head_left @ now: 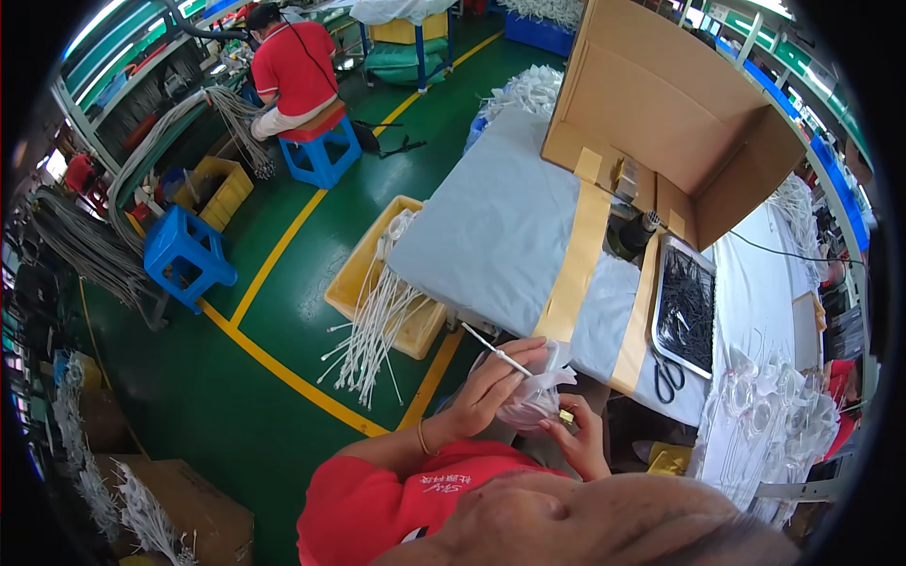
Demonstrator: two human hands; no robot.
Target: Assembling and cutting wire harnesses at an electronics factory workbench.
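Close in front of my body, my left hand point(491, 389) is closed around a thin white cable point(481, 336), which sticks out up and to the left past the fingers. A crumpled clear plastic bag point(530, 401) hangs between my two hands, and its contents are hard to make out. My right hand point(580, 439) pinches the lower right side of the bag between thumb and fingers. A small gold-coloured piece point(566, 415) shows at those fingers; whether it is held or worn I cannot tell.
Ahead stands a grey-covered table point(491, 226) with an open cardboard box point(651, 94), a tray of black parts point(684, 307) and black-handled scissors point(668, 377). Bagged white cables point(774, 406) lie at right. Left is a yellow crate point(354, 269) of white cables; a person point(293, 71) sits beyond.
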